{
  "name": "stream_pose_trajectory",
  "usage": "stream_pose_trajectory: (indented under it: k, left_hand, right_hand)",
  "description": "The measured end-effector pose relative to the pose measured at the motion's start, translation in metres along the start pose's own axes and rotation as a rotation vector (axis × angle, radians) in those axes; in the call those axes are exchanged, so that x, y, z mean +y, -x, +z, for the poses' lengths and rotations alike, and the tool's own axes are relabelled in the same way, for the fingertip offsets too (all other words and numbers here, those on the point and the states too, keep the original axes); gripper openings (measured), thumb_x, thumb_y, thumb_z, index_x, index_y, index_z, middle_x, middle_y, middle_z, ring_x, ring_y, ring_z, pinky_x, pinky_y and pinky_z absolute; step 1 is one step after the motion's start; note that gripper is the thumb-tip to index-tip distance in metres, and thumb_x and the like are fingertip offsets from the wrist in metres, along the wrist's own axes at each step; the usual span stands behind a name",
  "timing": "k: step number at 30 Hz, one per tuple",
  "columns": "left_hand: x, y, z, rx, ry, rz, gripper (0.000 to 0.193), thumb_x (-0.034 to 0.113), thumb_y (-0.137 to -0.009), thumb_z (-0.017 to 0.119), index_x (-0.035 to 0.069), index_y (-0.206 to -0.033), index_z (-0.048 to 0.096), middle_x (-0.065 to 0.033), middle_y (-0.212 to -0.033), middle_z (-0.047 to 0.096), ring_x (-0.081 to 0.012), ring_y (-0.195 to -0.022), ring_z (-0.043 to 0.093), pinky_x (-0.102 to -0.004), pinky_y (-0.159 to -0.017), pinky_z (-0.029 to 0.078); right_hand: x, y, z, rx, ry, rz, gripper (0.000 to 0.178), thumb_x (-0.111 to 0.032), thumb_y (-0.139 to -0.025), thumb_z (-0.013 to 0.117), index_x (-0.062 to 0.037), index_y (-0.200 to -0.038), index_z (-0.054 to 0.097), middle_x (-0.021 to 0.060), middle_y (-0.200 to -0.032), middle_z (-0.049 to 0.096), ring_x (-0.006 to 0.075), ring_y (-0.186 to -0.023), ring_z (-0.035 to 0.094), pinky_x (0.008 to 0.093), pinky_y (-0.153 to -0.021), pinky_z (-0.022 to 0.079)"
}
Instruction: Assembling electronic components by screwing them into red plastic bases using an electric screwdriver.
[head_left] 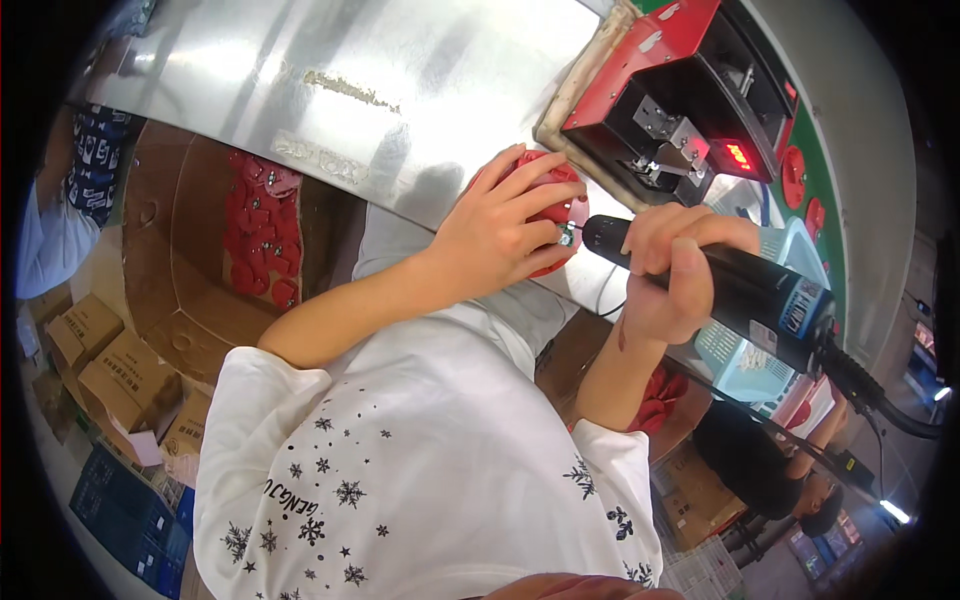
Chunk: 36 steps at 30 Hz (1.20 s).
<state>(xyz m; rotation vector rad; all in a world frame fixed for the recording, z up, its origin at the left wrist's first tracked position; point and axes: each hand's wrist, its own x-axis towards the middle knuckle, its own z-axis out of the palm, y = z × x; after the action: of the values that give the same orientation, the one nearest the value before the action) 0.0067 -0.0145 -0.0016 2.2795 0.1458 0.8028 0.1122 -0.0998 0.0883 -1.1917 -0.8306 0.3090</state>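
My left hand (505,228) is wrapped over a rounded red plastic part (543,208) at the edge of the metal bench, its fingers gripping the part's top and side. On the side of that part a small metallic and green fitting (567,235) shows by my fingertips. In my right hand (672,268) is a black electric screwdriver (755,290), held level with its nose pointing left at the fitting. The tool's tip is at or very near the fitting; whether it touches, I cannot tell. Much of the red part is covered by my fingers.
A red and black screw feeder (690,110) with a lit red display stands at the far right. Light blue baskets (735,350) sit beyond the screwdriver. Left of me, a cardboard box (165,250) contains several red parts. A person in black (745,450) is at lower right.
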Motion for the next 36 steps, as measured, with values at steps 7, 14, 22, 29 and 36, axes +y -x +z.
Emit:
stream_pose_trajectory:
  k: [7, 14, 22, 29, 36]
  left_hand:
    - [-0.001, -0.001, -0.006, -0.039, 0.048, 0.015, 0.018, 0.018, -0.061, 0.074, 0.006, -0.066, 0.062, -0.0072, -0.108, 0.057, -0.0294, -0.112, 0.048, -0.0477, -0.096, 0.034]
    - [0.0, -0.003, -0.006, -0.045, 0.044, 0.036, 0.015, 0.017, -0.063, 0.072, 0.007, -0.066, 0.062, -0.0074, -0.109, 0.057, -0.029, -0.112, 0.048, -0.0474, -0.095, 0.035]
    - [-0.002, -0.003, -0.004, -0.007, 0.02, 0.027, 0.017, 0.02, -0.063, 0.069, 0.007, -0.06, 0.058, -0.0064, -0.106, 0.058, -0.0266, -0.11, 0.048, -0.0434, -0.093, 0.036]
    - [-0.003, -0.004, -0.002, -0.006, 0.017, 0.018, 0.016, 0.019, -0.062, 0.069, 0.007, -0.061, 0.058, -0.0065, -0.105, 0.058, -0.0266, -0.11, 0.048, -0.0438, -0.094, 0.036]
    - [-0.003, -0.001, -0.002, -0.001, 0.026, -0.01, 0.016, 0.019, -0.062, 0.07, 0.007, -0.061, 0.059, -0.0061, -0.105, 0.057, -0.0258, -0.11, 0.048, -0.044, -0.094, 0.036]
  right_hand:
    - [-0.005, 0.0, -0.004, -0.083, -0.027, 0.021, 0.019, -0.017, -0.079, 0.054, -0.0008, -0.085, 0.045, 0.0061, -0.055, 0.044, 0.0147, -0.045, 0.042, 0.0284, -0.045, 0.038]
    - [-0.06, -0.035, -0.026, -0.055, -0.105, -0.292, 0.042, -0.033, -0.08, 0.055, 0.0032, -0.1, 0.051, 0.0102, -0.062, 0.051, 0.0212, -0.049, 0.05, 0.0354, -0.049, 0.044]
    - [-0.035, -0.068, -0.023, 0.197, 0.022, -0.174, 0.023, -0.023, -0.077, 0.044, -0.0037, -0.086, 0.052, 0.0017, -0.057, 0.036, 0.0122, -0.048, 0.037, 0.0292, -0.052, 0.032]
    - [-0.037, -0.068, 0.004, 0.354, 0.263, -0.157, 0.017, -0.018, -0.076, 0.048, -0.0015, -0.08, 0.047, 0.0031, -0.055, 0.036, 0.0134, -0.045, 0.035, 0.028, -0.05, 0.034]
    - [-0.03, -0.062, 0.014, 0.51, 0.23, -0.285, 0.016, -0.01, -0.077, 0.05, 0.004, -0.082, 0.045, 0.0064, -0.051, 0.04, 0.0132, -0.039, 0.038, 0.0266, -0.043, 0.039]
